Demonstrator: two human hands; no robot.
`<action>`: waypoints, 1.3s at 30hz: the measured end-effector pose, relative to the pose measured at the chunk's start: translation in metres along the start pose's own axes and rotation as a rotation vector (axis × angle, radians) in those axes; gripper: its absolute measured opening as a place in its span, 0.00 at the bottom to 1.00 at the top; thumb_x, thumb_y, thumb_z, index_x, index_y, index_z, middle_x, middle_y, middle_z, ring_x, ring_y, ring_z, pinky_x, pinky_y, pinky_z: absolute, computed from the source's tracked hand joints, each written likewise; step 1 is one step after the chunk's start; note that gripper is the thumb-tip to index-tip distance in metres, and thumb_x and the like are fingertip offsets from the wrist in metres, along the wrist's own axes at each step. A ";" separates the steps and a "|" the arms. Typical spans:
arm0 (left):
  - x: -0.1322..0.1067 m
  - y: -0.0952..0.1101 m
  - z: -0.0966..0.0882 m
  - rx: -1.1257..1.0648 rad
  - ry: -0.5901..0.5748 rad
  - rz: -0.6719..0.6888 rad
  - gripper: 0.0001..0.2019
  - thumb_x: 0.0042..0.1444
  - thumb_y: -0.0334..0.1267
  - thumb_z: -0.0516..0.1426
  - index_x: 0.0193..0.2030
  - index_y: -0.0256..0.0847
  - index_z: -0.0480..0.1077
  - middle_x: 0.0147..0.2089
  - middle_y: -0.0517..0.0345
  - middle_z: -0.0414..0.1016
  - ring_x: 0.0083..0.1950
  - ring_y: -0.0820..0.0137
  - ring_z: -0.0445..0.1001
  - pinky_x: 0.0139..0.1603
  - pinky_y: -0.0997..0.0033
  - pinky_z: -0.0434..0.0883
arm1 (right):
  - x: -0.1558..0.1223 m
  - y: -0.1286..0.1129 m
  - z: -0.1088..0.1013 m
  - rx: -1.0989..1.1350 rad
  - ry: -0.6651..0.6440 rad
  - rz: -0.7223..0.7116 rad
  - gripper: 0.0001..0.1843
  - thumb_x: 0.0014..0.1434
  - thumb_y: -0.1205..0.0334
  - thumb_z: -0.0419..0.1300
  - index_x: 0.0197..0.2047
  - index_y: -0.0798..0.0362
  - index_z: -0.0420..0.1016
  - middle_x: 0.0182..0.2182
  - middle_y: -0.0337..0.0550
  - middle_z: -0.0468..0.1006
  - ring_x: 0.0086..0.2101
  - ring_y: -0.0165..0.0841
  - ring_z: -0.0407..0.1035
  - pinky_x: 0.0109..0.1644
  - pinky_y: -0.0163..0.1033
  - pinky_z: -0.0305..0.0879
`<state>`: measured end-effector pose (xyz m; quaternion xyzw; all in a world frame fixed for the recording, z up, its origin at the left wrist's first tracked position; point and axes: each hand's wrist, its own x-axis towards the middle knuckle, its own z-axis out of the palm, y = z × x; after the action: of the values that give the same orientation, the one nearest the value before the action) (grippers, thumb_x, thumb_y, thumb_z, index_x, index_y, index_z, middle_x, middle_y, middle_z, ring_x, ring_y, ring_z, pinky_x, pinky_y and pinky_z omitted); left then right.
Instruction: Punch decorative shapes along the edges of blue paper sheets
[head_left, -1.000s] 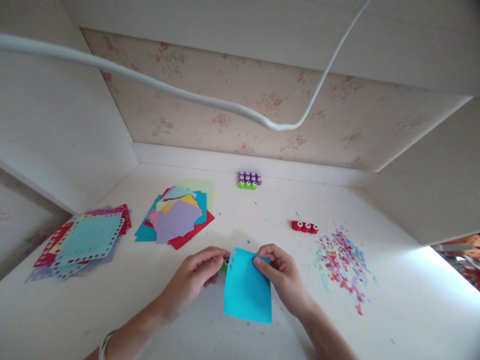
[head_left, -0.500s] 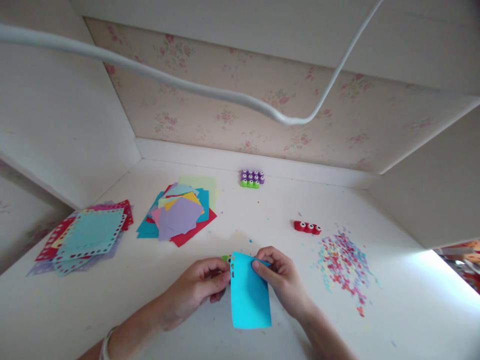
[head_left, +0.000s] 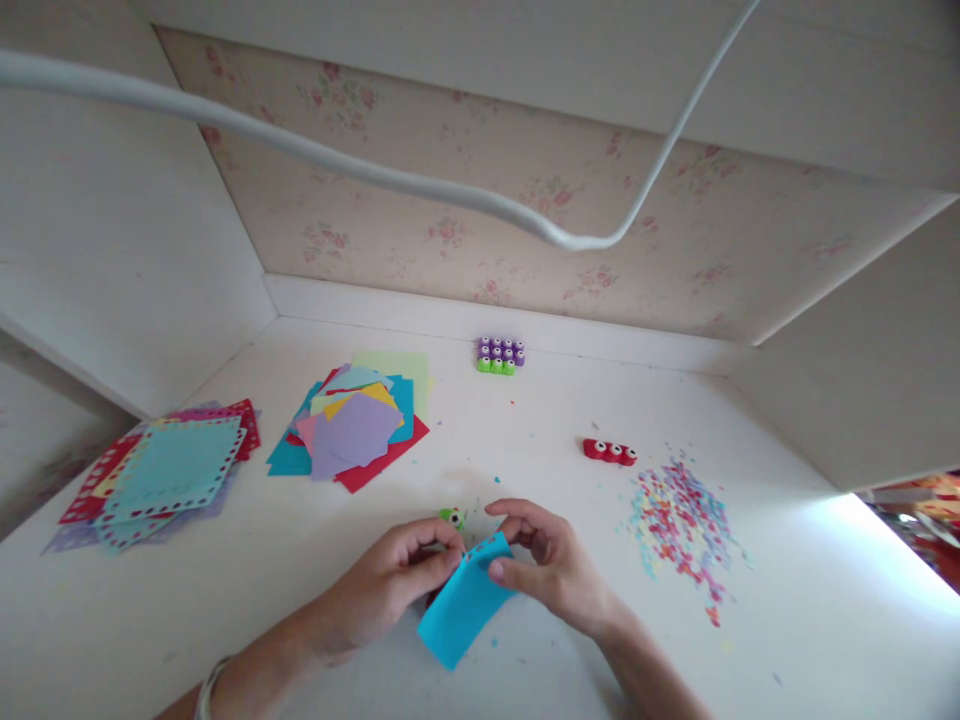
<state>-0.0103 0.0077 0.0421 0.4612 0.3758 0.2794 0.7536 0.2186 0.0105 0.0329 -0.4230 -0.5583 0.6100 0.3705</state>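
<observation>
One broad white tabletop (head_left: 315, 620) underneath everything, with a white cable (head_left: 337, 160) sweeping across above. Far left, a stack of hole-edged sheets (head_left: 191, 455); just beside, a pile of plain paper (head_left: 360, 435) — set apart, probably, to avoid mixing pierced with unpierced.

At the near middle, two bare hands. Left hand (head_left: 397, 580): fingers curled, thumb and forefinger drawn together at the upper left corner of the blue sheet (head_left: 465, 610), apparently pinching, perhaps to steady the holed edge. Right hand (head_left: 544, 565): half spread, forefinger lifted away, thumb at the sheet's right side, maybe guiding more than gripping; cannot tell how firmly. Blue sheet between both, tilted, with holes along the far edge, likely angled to bring that edge near the fingertips.

Smaller: a block of purple and green punches (head_left: 500, 355) near the back, packed in rows, presumably out of the way; a row of red punches (head_left: 609, 452) to the right. Just beyond the left hand, a green punch (head_left: 452, 518) — within easy reach. Below the left thumb, something red, mostly hidden. Tiniest of all, coloured paper bits (head_left: 682, 530) heaped well apart from the sheets, probably for tidiness.
</observation>
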 end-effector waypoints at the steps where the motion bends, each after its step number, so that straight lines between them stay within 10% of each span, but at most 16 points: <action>1: 0.000 0.000 0.001 0.024 -0.003 -0.002 0.17 0.59 0.53 0.61 0.38 0.38 0.70 0.32 0.63 0.64 0.32 0.74 0.60 0.32 0.74 0.59 | -0.001 -0.002 -0.001 -0.029 -0.055 0.012 0.21 0.50 0.56 0.74 0.48 0.47 0.79 0.32 0.38 0.78 0.34 0.32 0.70 0.40 0.37 0.67; 30: 0.002 -0.010 0.012 0.296 -0.018 0.118 0.20 0.65 0.56 0.53 0.35 0.39 0.66 0.30 0.61 0.65 0.32 0.71 0.65 0.32 0.73 0.62 | -0.003 -0.005 0.008 -0.027 -0.190 0.083 0.17 0.58 0.49 0.67 0.34 0.56 0.80 0.25 0.36 0.72 0.27 0.26 0.59 0.30 0.33 0.54; 39: 0.002 -0.009 0.008 0.160 0.053 0.081 0.18 0.60 0.54 0.59 0.38 0.39 0.69 0.32 0.60 0.68 0.33 0.70 0.67 0.31 0.74 0.63 | -0.001 0.000 0.003 0.251 -0.197 0.117 0.26 0.53 0.52 0.73 0.51 0.50 0.71 0.29 0.35 0.74 0.26 0.24 0.64 0.28 0.30 0.57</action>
<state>-0.0016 0.0019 0.0359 0.5275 0.3976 0.2909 0.6921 0.2160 0.0089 0.0326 -0.3431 -0.4858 0.7341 0.3277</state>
